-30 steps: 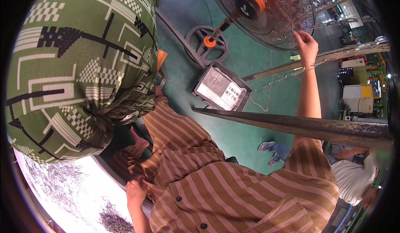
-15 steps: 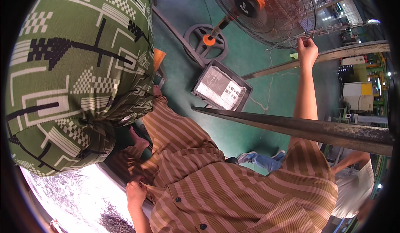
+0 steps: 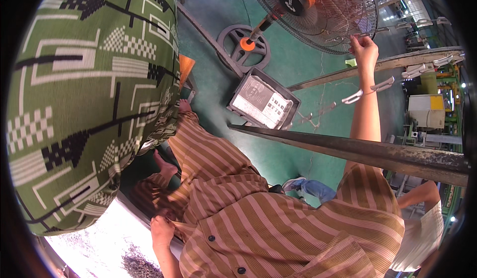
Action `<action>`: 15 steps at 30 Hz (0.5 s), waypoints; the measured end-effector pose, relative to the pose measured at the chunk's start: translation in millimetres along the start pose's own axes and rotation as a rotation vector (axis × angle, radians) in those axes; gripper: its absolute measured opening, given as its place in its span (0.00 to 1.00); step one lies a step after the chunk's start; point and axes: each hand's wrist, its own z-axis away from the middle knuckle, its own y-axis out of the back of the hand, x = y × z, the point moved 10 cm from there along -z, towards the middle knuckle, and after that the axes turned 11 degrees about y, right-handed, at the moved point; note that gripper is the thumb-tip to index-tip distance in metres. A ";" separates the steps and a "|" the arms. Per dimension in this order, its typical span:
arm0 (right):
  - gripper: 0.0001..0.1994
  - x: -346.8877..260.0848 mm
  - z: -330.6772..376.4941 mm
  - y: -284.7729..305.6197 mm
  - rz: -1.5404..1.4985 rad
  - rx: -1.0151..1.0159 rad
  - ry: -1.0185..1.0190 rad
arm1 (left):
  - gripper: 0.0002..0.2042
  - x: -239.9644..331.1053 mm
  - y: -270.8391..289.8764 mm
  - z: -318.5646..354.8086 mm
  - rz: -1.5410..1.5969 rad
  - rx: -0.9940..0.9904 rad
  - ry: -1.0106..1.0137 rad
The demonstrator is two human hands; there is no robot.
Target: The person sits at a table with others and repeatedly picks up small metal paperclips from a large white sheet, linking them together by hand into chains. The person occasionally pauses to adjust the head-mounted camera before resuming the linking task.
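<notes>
From where I stand, metal clips hang in rows near the fan; the right hand reaches the upper row, the left hand curls against striped clothes. Either's grip I can't tell. Clips look light, stiff: pinch one end.

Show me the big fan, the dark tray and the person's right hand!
Fan (image 3: 291, 3): head view, on the dark round hub.
Dark tray (image 3: 278, 87): head view, on its inner side wall.
Right hand (image 3: 366, 54): head view, on the middle of the hand.
</notes>
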 end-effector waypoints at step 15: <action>0.04 42.2 43.2 -12.6 -0.195 0.353 0.140 | 0.15 20.6 18.3 1.3 0.127 0.008 -0.043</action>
